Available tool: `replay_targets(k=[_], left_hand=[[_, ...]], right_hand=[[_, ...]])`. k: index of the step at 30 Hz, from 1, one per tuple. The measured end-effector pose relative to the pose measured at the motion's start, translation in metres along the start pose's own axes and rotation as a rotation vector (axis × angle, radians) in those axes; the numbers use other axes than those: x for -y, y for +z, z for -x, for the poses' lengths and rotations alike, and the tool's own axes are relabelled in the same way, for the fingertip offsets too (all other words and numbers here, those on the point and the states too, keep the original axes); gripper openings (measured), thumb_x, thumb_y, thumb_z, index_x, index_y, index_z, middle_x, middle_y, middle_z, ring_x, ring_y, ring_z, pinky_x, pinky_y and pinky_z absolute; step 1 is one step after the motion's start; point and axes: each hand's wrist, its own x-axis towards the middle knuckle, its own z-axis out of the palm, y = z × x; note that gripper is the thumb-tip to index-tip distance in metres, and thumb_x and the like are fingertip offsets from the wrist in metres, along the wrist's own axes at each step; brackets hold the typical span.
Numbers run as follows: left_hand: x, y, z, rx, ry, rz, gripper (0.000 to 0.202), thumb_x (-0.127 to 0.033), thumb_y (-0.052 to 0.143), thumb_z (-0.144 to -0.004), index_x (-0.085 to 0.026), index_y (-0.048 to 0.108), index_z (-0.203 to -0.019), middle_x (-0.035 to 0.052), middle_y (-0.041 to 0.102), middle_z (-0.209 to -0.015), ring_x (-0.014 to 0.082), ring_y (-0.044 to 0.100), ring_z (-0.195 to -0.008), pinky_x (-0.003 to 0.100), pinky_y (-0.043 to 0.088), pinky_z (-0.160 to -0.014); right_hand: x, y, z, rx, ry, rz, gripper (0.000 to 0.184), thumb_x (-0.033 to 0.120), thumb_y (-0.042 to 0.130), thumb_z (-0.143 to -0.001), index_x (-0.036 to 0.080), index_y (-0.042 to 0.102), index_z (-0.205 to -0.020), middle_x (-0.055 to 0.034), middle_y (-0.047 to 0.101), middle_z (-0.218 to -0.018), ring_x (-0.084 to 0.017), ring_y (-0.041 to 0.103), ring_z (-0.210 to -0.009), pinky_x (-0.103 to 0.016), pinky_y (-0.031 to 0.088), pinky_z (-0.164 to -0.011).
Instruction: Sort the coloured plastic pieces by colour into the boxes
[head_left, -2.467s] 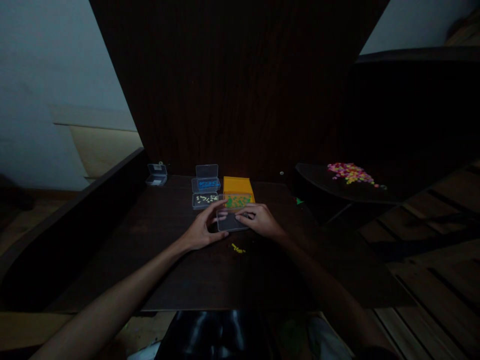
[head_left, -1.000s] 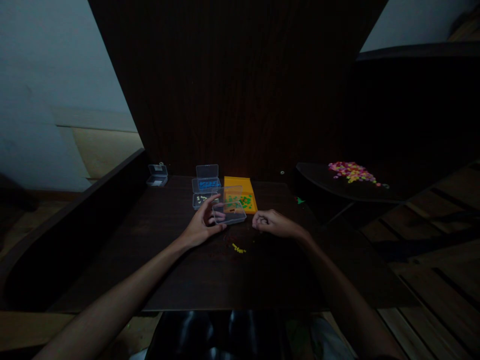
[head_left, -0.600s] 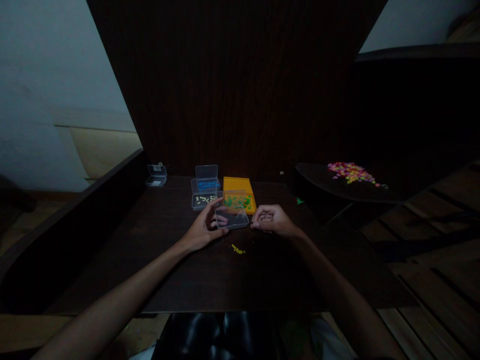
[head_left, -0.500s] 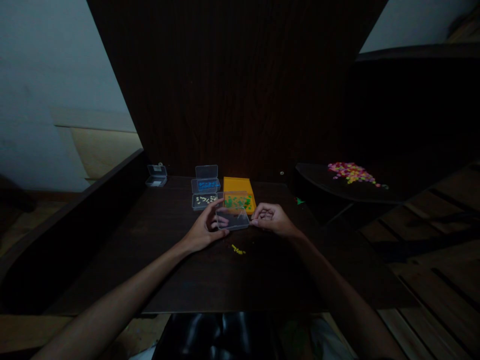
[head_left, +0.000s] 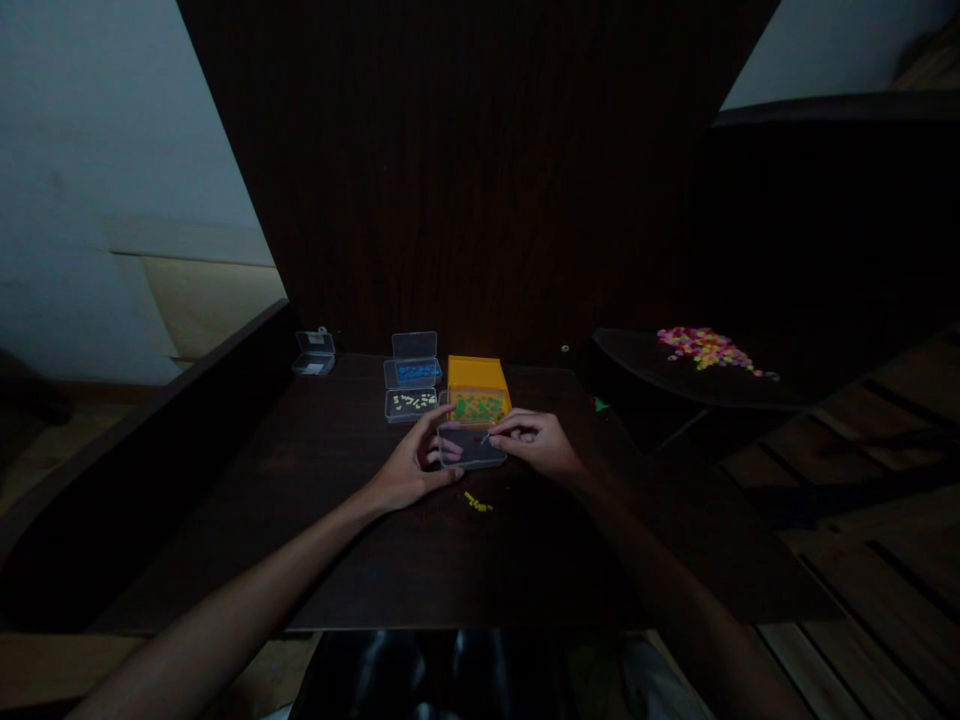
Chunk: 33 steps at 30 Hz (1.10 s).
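Observation:
My left hand (head_left: 409, 468) grips a clear plastic box (head_left: 480, 458) by its left side, thumb in front and fingers behind. The box's lid stands open, away from me. My right hand (head_left: 538, 442) is closed in a pinch over the right part of the box, with a small pale sliver (head_left: 485, 437) at its fingertips, too small to name. Just in front of the box lies a little pile of yellow pieces (head_left: 478, 503). Behind it is an orange-yellow tray (head_left: 478, 373), with green pieces (head_left: 480, 407) showing through the clear lid.
Left of the tray, an open clear case holds cream pieces (head_left: 415, 402); behind it, another holds blue pieces (head_left: 417, 372). A small open case (head_left: 313, 366) stands at the far left. Multicoloured pieces (head_left: 709, 347) lie heaped on the right shelf. A raised side board (head_left: 150, 455) borders the left.
My right hand has moved left, from the box's right edge to over its inside. The box has tipped flatter and shifted slightly right and nearer me.

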Motion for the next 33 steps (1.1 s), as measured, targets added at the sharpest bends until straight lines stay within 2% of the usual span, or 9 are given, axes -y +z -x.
replay_targets(k=[3,9,22,26,33], left_hand=[[0.001,0.001,0.0,0.0,-0.001,0.007,0.082,-0.014,0.077,-0.068,-0.032,0.036,-0.137,0.0089,0.044,-0.129,0.0139,0.058,-0.094,0.035,0.051,-0.087],[0.001,0.001,0.0,0.006,0.02,0.017,0.08,-0.014,0.077,-0.069,-0.031,0.038,-0.137,0.0095,0.045,-0.128,0.0145,0.059,-0.094,0.035,0.052,-0.087],[0.0,0.002,0.002,0.01,0.018,0.041,0.078,-0.014,0.077,-0.069,-0.032,0.041,-0.135,0.0089,0.044,-0.13,0.0146,0.058,-0.095,0.035,0.052,-0.086],[-0.001,0.002,0.001,0.003,0.019,0.038,0.079,-0.014,0.077,-0.069,-0.032,0.04,-0.137,0.0095,0.045,-0.129,0.015,0.059,-0.095,0.034,0.053,-0.085],[-0.003,0.0,0.002,-0.001,0.017,0.058,0.079,-0.015,0.077,-0.07,-0.032,0.038,-0.137,0.0092,0.045,-0.13,0.0152,0.059,-0.097,0.034,0.053,-0.086]], right_hand=[[-0.002,0.003,-0.001,-0.042,-0.056,0.033,0.028,0.044,0.071,-0.072,0.018,0.077,-0.08,-0.006,0.061,-0.075,-0.013,0.047,-0.062,-0.025,0.036,-0.05],[-0.012,0.008,0.0,-0.08,-0.032,0.127,0.023,0.037,0.069,-0.074,0.017,0.078,-0.083,-0.0033,0.052,-0.069,-0.013,0.047,-0.063,-0.025,0.036,-0.052],[-0.014,0.013,0.002,-0.007,-0.017,0.28,0.018,0.029,0.066,-0.077,0.019,0.077,-0.088,-0.0035,0.059,-0.073,-0.012,0.048,-0.061,-0.024,0.038,-0.055],[-0.008,0.01,0.002,-0.03,-0.046,0.247,0.022,0.031,0.062,-0.081,0.019,0.077,-0.093,-0.0049,0.06,-0.077,-0.014,0.052,-0.067,-0.026,0.044,-0.059],[-0.008,0.009,-0.001,-0.04,-0.014,0.019,0.026,0.028,0.051,-0.086,0.021,0.075,-0.092,-0.0088,0.061,-0.102,-0.019,0.06,-0.086,-0.03,0.053,-0.068]])
